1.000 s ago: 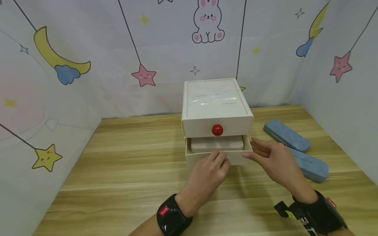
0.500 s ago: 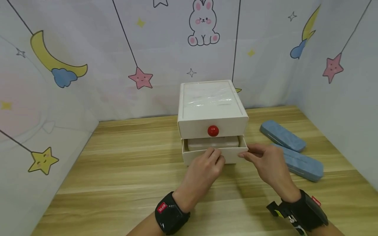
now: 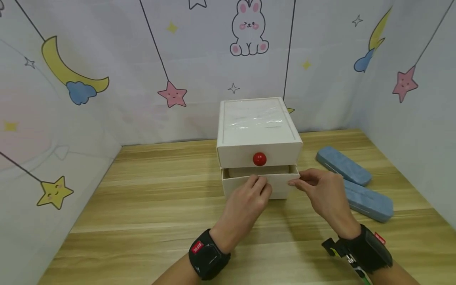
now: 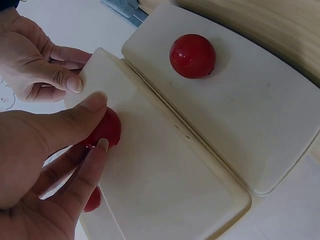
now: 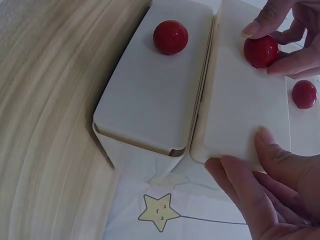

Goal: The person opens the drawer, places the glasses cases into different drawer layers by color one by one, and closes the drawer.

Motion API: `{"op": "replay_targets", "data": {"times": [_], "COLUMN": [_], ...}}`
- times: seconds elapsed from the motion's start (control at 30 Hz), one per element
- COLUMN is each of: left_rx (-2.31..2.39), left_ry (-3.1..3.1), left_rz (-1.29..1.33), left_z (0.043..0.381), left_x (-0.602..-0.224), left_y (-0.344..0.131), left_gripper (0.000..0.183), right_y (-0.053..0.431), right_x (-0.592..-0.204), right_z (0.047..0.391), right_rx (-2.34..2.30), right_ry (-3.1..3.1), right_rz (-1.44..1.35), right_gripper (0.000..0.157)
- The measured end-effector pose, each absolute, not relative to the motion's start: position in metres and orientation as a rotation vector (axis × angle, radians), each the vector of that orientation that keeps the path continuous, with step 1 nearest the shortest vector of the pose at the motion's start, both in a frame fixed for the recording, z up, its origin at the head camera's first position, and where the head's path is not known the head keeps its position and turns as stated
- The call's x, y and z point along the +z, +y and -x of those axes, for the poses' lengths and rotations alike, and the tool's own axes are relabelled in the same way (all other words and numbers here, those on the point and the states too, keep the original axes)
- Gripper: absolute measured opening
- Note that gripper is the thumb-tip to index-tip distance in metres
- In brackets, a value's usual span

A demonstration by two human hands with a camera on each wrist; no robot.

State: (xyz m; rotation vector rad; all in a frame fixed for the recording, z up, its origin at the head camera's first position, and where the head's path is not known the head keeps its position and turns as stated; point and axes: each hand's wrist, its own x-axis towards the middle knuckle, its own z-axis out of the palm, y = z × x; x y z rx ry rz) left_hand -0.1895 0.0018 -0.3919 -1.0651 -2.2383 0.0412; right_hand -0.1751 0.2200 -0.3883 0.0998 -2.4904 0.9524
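Observation:
A white drawer cabinet (image 3: 254, 120) stands on the table with one lower drawer (image 3: 279, 185) partly pulled out beneath the top drawer. My left hand (image 3: 246, 204) pinches that drawer's red knob (image 4: 112, 126) between thumb and fingers. The drawer's right front corner is held by my right hand (image 3: 327, 196), its thumb on the front face and fingers round the side, as the right wrist view shows. Inside, a pale box (image 3: 259, 171) shows only as a strip behind the front panel. In the head view, the left hand hides the held knob.
Two blue cases (image 3: 343, 165) lie right of the cabinet, beside the right hand. The top drawer, with its red knob (image 3: 259, 159), is closed. In the right wrist view, another red knob (image 5: 170, 37) marks the adjoining drawer. A printed cloth (image 3: 199, 59) hangs behind.
The drawer's opening has narrowed, and its front edge now sits nearer the top drawer, covering more of the pale box. My right fingers have drawn in onto the drawer's corner.

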Motion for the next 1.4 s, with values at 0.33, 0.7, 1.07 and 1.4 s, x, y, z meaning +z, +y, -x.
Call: {"op": "replay_targets", "data": {"times": [0.33,0.7,1.07,1.4], "left_rx": [0.048,0.007,-0.011,-0.109], "left_ry": [-2.253,-2.232,-2.21,-2.186], "left_rz": [1.029,1.032,1.043,1.09], "left_z": [0.196,0.205,0.211,0.215], "left_x": [-0.394,-0.397,-0.398,-0.399], "left_y": [0.004,0.005,0.003,0.0], "left_gripper": [0.019,0.018,0.02,0.021], "right_y": [0.221,0.221,0.223,0.224], "right_x": [-0.389,-0.391,-0.389,-0.389], "right_z": [0.181,0.189,0.193,0.196], "right_rx": [0.969,0.941,0.955,0.977], "right_ry": [-2.458,-2.442,-2.43,-2.442], "right_rz": [-0.087,-0.068,-0.056,-0.033], "right_gripper": [0.016,0.014,0.019,0.021]}}
